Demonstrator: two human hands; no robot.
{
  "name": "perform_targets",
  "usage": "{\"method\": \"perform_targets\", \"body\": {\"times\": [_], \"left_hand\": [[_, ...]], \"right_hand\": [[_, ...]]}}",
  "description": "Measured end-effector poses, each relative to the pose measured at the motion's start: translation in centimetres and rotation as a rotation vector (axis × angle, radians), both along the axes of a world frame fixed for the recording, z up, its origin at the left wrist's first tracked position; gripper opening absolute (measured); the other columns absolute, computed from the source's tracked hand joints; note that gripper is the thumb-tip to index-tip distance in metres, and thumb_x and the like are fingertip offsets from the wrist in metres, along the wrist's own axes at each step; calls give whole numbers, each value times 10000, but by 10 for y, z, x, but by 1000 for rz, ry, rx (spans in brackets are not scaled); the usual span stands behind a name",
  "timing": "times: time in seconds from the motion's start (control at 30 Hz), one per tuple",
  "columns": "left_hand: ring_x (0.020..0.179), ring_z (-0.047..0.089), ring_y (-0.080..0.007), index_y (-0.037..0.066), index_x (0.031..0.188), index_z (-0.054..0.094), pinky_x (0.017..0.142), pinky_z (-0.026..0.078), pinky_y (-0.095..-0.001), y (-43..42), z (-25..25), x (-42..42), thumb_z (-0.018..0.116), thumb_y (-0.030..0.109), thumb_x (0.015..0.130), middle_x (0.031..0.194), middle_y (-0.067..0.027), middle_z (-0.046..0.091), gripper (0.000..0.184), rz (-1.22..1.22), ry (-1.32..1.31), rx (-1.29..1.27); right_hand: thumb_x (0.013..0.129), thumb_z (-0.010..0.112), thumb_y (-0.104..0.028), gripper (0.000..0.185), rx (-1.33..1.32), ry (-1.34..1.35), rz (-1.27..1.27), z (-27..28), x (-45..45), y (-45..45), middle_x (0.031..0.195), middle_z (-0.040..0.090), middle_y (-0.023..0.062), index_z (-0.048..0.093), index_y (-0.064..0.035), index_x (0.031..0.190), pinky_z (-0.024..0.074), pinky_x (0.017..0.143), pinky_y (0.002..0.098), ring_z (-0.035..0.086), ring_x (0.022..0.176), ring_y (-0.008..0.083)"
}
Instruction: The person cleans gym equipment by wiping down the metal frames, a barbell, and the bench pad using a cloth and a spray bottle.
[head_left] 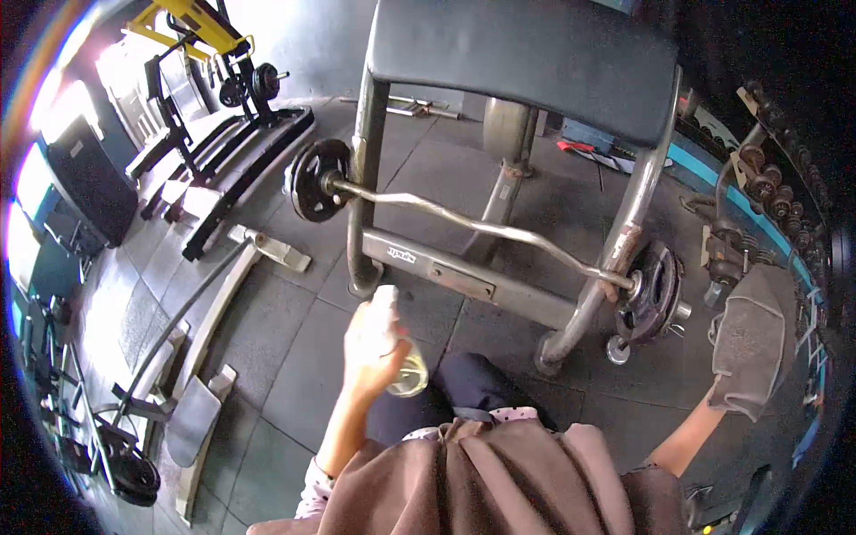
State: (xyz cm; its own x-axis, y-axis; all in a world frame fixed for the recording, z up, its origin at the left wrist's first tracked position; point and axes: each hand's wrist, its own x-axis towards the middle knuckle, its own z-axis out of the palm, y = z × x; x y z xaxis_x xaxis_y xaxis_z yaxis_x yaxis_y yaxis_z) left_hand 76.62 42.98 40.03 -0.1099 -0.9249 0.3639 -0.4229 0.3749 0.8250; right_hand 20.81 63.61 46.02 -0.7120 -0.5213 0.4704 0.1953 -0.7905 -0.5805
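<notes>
My left hand (370, 348) is wrapped round a spray bottle (409, 373) with a white top and pale yellow liquid, held over my lap. My right hand is hidden under a grey cloth (752, 334) draped over it, out at the right. Ahead of me a curved barbell (473, 226) with a black plate at each end rests on the metal frame of a bench (517, 58) with a black pad. The bottle is near the frame's left foot, apart from the bar.
A black and yellow machine (192, 27) stands at the back left. Pale metal bars (214, 330) lie low on the left floor. Dumbbells (767, 178) line a rack at the right. A red item (575, 146) lies behind the bench.
</notes>
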Motion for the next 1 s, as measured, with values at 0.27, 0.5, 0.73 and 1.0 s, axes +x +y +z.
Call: {"method": "perform_targets", "body": {"times": [0.27,0.5,0.73,1.0], "left_hand": [[811,564,-319,-16,1197,513,791,462,-379,-117,66,-66,598,43,656,887,-148,569,550,-230,-34,-343],[779,493,-400,-30,840,532,728,428,-455,-172,86,-99,594,104,623,775,-188,525,262,-265,93,-345],[758,488,-364,-31,830,528,695,428,-424,-194,97,-118,587,68,626,786,-165,515,234,-230,245,-324],[708,630,-137,-3,943,536,688,515,-288,-211,83,-107,594,18,669,806,-57,573,282,-193,328,-252]], "right_hand": [[894,486,-444,573,305,-233,-245,-62,12,-112,1325,462,132,433,-57,1313,282,1060,485,425,1217,336],[878,502,-472,636,442,-212,-292,-86,7,-189,1355,418,155,391,-54,1344,255,1064,494,382,1242,360],[862,517,-500,702,526,-110,-418,-86,8,-236,1384,374,178,348,-51,1374,228,1069,504,339,1268,384],[844,535,-532,781,475,797,-1159,-22,36,-285,1418,324,203,299,-47,1409,197,1074,515,290,1296,411]]}}
